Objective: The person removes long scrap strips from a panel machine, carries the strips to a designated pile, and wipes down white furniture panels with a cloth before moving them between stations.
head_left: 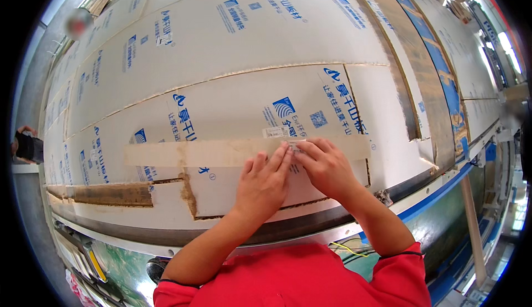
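Note:
A long narrow beige strip of board (221, 153) lies crosswise over white film-covered panels (238, 190). My left hand (263, 188) rests on its middle, fingers stretched out and pointing away from me. From the right, my right hand (327, 168) reaches in with its fingers lying over the strip, tips close to the left fingertips. Between the two hands shows a small pale label (295, 147) on the strip, partly covered by fingers. Another small white label (274, 133) sits just beyond the strip's far edge.
Cut grooves part the panels, and a brown offcut strip (111, 194) lies at the near left. A metal rail (321, 234) edges the table before me. Blue strips (426, 35) show at the right. A person's arm (26, 141) appears at the far left.

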A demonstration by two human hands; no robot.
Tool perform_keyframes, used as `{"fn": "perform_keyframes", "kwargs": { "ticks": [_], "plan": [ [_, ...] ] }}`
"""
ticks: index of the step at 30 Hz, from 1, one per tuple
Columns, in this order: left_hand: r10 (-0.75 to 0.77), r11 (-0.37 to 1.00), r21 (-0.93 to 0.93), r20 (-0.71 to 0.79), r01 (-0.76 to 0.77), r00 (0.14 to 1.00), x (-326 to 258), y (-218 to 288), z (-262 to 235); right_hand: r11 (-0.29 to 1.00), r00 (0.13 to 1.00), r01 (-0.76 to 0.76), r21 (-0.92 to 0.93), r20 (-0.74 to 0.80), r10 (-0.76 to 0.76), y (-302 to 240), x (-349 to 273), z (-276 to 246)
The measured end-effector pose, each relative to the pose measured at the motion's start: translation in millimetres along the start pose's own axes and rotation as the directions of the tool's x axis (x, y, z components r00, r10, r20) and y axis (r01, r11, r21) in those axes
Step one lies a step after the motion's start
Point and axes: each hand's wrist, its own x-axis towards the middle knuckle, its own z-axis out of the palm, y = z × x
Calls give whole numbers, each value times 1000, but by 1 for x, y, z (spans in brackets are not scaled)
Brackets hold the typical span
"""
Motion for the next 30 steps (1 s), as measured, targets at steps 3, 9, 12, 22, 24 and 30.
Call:
{"fn": "perform_keyframes", "kwargs": {
  "ticks": [3, 9, 12, 22, 24, 30],
  "plan": [
    [24, 998, 58, -64, -21, 998, -2, -5, -1, 993, 999, 46, -106, 34, -43, -2, 1, -13],
    [99, 984, 159, -109, -81, 989, -8, -9, 0, 964, 995, -40, -264, 74, 61, -7, -21, -41],
    [124, 982, 156, -121, -104, 985, -5, -11, 2, 976, 991, -102, -195, 62, 116, -30, -2, -27],
    [130, 974, 191, -23, -123, 991, -3, -9, 6, 966, 949, -194, -169, 217, 229, -35, -25, -16],
    [157, 976, 156, -37, -150, 987, 6, -3, 11, 967, 955, -202, -158, 187, 230, -40, -23, -6],
    [141, 981, 126, 65, -148, 988, -1, -5, -8, 977, 964, -155, -144, 194, 182, -24, -54, -24]
  ]
}}
